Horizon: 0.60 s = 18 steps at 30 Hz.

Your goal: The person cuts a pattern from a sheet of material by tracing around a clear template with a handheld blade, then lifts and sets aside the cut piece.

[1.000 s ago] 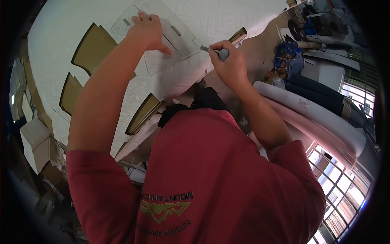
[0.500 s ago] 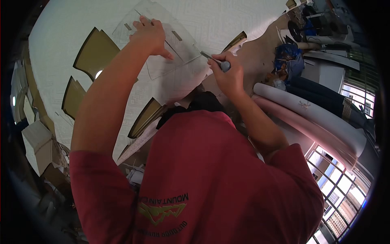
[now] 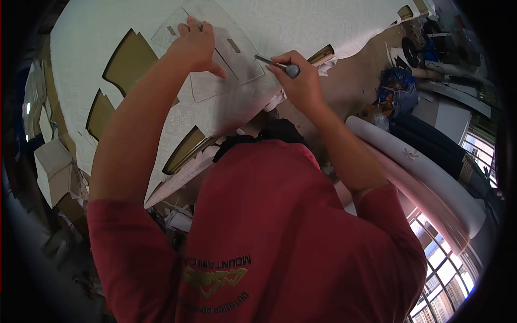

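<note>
My left hand (image 3: pixel 194 47) lies with fingers spread on a clear plastic template (image 3: pixel 245 67), pressing on its left-middle part. The template has slots and a thin dark line, and rests on white patterned fabric (image 3: pixel 291 27). Closed around a knife (image 3: pixel 291 70) with a grey rounded handle end, my right hand (image 3: pixel 304 89) is at the template's right side. The slim front of the knife points left, its tip right at the template's edge close to the near right corner.
Gaps cut in the fabric show an olive-brown surface (image 3: pixel 126 62) on the left and along the near edge. White and pink rolls (image 3: pixel 414 156) stand at the right, by a barred window (image 3: pixel 447 269). A cardboard box (image 3: pixel 56 167) sits at the far left.
The knife tip has moved up and left along the template's right edge, with my right hand following. My left hand stays spread on the template. The view has shifted slightly.
</note>
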Each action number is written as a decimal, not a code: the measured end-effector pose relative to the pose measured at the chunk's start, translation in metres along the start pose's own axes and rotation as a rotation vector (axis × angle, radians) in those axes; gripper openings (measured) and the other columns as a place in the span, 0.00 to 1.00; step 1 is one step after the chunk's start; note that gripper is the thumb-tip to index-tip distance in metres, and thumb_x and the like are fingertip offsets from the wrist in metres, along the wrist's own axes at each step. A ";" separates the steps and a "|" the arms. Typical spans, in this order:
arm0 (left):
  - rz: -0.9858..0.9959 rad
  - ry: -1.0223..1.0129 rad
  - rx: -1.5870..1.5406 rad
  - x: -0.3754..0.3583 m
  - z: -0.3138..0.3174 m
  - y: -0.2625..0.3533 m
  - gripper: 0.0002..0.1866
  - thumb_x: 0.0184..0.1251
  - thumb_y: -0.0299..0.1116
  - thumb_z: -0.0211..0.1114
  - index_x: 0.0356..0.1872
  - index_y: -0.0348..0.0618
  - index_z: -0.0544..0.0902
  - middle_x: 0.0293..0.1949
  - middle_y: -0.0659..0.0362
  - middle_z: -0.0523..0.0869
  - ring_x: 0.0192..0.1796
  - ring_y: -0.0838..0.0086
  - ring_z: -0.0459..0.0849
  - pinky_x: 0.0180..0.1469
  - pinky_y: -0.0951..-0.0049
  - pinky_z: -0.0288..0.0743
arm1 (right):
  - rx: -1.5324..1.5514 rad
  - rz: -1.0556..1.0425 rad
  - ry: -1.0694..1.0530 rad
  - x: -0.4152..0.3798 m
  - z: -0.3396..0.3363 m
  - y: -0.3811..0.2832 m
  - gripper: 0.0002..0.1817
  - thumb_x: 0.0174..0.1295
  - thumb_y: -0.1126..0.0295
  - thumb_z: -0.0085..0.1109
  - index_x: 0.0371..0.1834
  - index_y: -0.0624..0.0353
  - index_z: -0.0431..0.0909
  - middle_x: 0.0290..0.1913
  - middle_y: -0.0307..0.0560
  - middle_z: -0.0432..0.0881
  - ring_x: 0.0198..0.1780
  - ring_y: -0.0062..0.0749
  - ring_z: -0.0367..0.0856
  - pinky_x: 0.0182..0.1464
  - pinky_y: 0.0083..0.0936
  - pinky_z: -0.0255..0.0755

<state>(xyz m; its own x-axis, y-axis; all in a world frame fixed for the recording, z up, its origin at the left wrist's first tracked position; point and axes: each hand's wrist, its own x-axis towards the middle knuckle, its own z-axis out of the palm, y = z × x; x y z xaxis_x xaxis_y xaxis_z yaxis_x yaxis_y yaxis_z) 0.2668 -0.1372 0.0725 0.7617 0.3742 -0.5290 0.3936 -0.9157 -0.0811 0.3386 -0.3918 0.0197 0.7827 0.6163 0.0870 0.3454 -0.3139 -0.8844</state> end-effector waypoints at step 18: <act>-0.093 0.012 -0.011 -0.022 -0.022 0.020 0.74 0.32 0.58 0.92 0.83 0.42 0.57 0.85 0.35 0.50 0.85 0.36 0.51 0.81 0.45 0.63 | 0.069 -0.425 -0.885 0.147 -0.054 0.005 0.08 0.64 0.71 0.75 0.43 0.57 0.88 0.36 0.38 0.89 0.38 0.29 0.84 0.46 0.30 0.76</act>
<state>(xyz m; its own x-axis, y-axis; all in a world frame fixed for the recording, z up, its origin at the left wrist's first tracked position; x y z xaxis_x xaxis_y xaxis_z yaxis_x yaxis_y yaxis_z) 0.2694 -0.1608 0.1014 0.7277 0.4594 -0.5093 0.4684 -0.8753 -0.1202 0.4831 -0.3422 0.0531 -0.0797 0.9954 0.0538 0.4557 0.0844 -0.8861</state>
